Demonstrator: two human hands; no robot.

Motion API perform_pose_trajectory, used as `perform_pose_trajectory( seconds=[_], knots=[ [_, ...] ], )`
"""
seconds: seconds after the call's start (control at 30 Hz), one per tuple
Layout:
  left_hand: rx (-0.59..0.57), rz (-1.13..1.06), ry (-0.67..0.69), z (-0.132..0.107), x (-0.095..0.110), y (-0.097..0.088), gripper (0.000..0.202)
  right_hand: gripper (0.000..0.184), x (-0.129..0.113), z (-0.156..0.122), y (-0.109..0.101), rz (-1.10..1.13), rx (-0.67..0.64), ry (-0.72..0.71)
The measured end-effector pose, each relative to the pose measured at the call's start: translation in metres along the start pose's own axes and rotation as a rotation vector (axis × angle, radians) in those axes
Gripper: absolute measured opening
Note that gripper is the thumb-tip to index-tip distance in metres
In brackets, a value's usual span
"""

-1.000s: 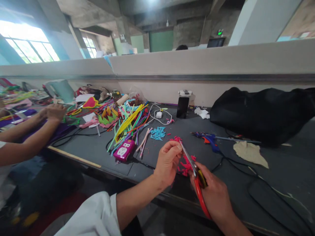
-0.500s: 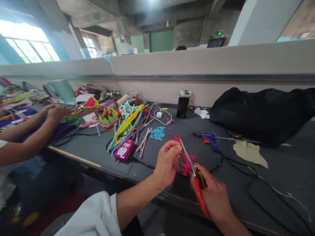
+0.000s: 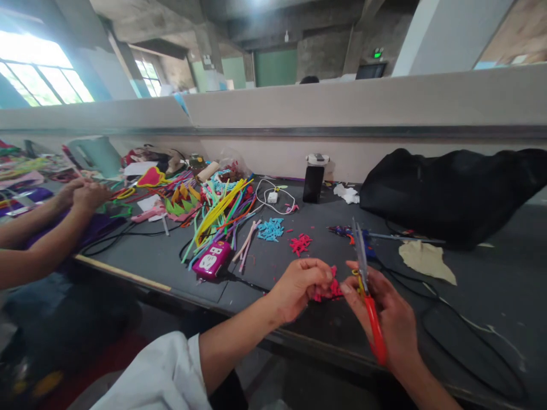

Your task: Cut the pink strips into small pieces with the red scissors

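Observation:
My left hand (image 3: 299,289) is closed in a pinch over the near part of the table; whatever its fingertips hold is hidden. In my right hand (image 3: 388,310) is a pair of scissors (image 3: 375,330) with red handles, its blades pointing up and away. Something small and yellow shows beside the blades at my right fingers. Short pink cut pieces (image 3: 335,288) lie behind and between my hands, partly covered by the left one. Farther back are a second small heap of pink pieces (image 3: 300,244) and a heap of light-blue pieces (image 3: 270,229).
Colourful pipe cleaners (image 3: 222,210) and a purple power socket (image 3: 212,260) lie left of my hands. A phone (image 3: 313,185) leans upright at the back. A blue glue gun (image 3: 368,246), cords and a black bag (image 3: 448,199) are rightward. A co-worker's hands (image 3: 88,195) work at far left.
The scissors have moved right, away from my left fingertips, and their blades now point more upward. My left hand has shifted slightly right and nearer, uncovering the far pink heap.

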State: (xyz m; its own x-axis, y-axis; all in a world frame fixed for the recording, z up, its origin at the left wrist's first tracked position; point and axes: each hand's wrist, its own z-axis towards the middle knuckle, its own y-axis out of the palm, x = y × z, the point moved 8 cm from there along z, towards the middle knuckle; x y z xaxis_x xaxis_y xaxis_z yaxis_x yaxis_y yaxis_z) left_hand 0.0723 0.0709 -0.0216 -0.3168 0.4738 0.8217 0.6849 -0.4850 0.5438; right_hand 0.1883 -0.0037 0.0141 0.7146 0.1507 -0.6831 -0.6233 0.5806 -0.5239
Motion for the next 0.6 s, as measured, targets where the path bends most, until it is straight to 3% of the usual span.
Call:
perform_pose_trajectory(
  seconds=[0.1,0.33,0.4,0.5,0.6],
  knots=[
    [-0.045,0.162,-0.130,0.001,-0.017,0.001,0.007,0.037,0.002,0.002,0.001,0.055,-0.042,0.021],
    [-0.027,0.351,-0.072,0.002,-0.018,0.001,0.008,0.039,0.018,-0.002,0.007,0.065,-0.063,0.084],
    [0.001,0.492,0.045,0.001,-0.009,0.001,0.008,0.039,0.021,-0.002,0.007,0.056,-0.061,0.122],
    [0.048,0.841,0.350,-0.007,0.013,0.008,0.006,0.040,0.021,-0.001,0.006,0.071,-0.063,0.166],
    [0.020,1.045,0.556,-0.015,0.022,0.020,0.008,0.040,0.018,0.000,0.007,0.067,-0.063,0.166]
  ],
)
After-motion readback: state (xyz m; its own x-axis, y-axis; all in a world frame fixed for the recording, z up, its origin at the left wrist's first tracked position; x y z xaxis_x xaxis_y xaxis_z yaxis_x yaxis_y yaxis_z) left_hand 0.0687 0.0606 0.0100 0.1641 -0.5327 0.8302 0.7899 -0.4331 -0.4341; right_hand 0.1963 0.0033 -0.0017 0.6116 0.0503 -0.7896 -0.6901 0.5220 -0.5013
